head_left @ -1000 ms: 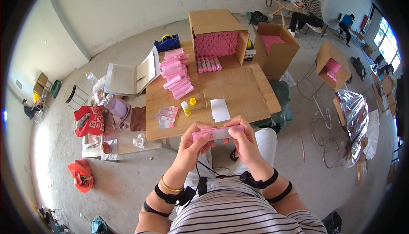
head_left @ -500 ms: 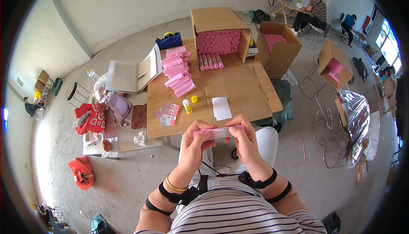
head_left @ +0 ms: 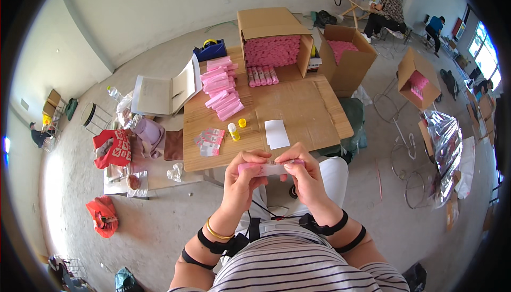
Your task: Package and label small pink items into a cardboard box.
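A slim pink roll with a pale paper band (head_left: 272, 169) lies crosswise between my hands, just off the table's near edge. Gripping its left end is my left hand (head_left: 240, 179), thumb along the front. My right hand (head_left: 305, 177) pinches the right part, fingertips pressing on the band. Beyond them on the table stand an uncapped glue stick (head_left: 233, 132) and its yellow cap (head_left: 242, 123). Several printed labels (head_left: 212, 142) are fanned out to the left of the glue. White paper slips (head_left: 277, 134) lie ahead of the right hand.
Pink rolls (head_left: 219, 89) are heaped on the wooden table (head_left: 194, 156). A carton (head_left: 269, 23) full of pink rolls stands at the back, a second carton (head_left: 351, 66) beside it. An open folder (head_left: 154, 95) and blue tape dispenser (head_left: 210, 51) are at left. Co-workers sit farther off.
My fingers have shifted on the roll; the right fingertips now press on the band nearer its middle. The roll has turned slightly. A co-worker at the far right has moved a little.
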### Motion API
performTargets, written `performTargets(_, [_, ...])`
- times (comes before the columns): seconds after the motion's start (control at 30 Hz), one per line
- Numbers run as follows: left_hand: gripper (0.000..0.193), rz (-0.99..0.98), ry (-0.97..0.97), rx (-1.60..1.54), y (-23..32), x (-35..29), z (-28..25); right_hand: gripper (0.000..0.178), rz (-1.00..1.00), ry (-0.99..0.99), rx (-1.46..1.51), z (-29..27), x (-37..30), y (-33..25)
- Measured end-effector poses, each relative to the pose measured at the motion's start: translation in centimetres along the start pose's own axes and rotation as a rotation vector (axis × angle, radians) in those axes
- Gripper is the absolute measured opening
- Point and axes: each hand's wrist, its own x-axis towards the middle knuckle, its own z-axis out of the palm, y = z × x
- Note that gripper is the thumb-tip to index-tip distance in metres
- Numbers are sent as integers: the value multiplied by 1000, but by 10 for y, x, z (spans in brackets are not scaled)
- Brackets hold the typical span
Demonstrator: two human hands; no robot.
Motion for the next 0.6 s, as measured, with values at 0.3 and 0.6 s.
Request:
performTargets(0.3, [10, 47, -50, 15, 4, -3, 1, 16, -28, -94, -43, 0, -2, -12])
performTargets(0.6, [9, 83, -99, 33, 6, -5, 2, 16, -22, -92, -47, 0, -4, -12])
